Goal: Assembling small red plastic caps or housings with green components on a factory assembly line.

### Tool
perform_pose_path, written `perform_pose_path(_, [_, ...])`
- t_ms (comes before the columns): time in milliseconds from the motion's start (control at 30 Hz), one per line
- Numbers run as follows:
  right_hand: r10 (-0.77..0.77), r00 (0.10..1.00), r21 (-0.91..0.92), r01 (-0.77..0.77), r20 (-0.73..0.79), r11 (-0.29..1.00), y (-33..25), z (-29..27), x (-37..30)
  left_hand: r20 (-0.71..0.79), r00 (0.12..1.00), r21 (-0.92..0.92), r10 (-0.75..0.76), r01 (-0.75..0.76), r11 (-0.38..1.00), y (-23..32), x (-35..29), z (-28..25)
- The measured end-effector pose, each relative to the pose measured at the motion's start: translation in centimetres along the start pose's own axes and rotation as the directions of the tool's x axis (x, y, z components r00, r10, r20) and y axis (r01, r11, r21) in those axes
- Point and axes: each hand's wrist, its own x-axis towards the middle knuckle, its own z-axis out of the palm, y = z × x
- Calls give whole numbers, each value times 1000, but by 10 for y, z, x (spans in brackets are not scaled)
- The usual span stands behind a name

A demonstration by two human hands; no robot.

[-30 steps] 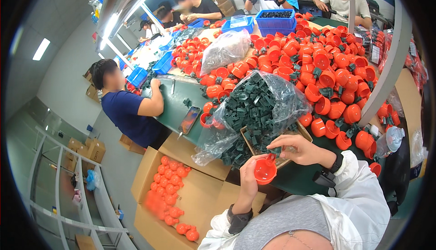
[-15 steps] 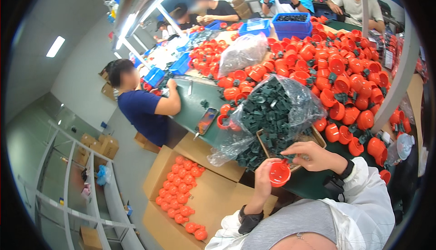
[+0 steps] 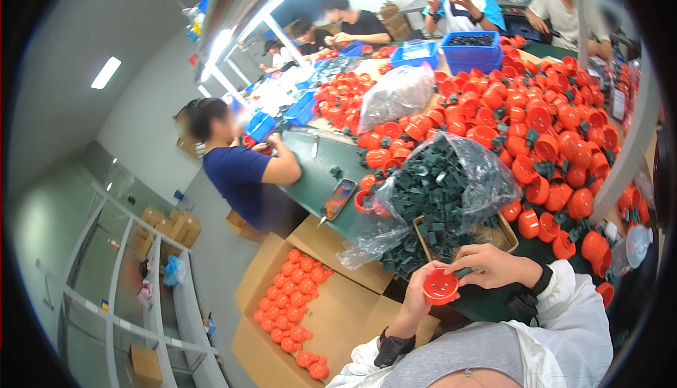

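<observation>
My left hand is closed around a small red plastic cup, its open mouth tilted up toward me. At the cup's far right side, my right hand pinches a small dark green plastic piece against it. The fingers partly cover that piece, so I cannot tell whether it is joined to the cup. Just beyond my hands, a clear plastic bag spills a heap of similar dark green pieces over a shallow tray.
Red cups with green pieces pile up across the table's right. A cardboard box holding rows of red cups stands at my left. A phone lies on the green table. Blue bins and several co-workers are farther back.
The whole view has shifted, so the scene sits farther right and lower. My right fingers have closed in on the cup's side, and the cup's mouth has turned slightly.
</observation>
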Motion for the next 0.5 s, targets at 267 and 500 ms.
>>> perform_pose_path(267, [154,988,-90,-151,29,984,-9,2,9,36,946,650,322,-267,712,13,-8,0])
perform_pose_path(500, [6,1000,-396,-16,-26,918,-22,13,21,-9,941,411,338,-305,859,14,-8,-18])
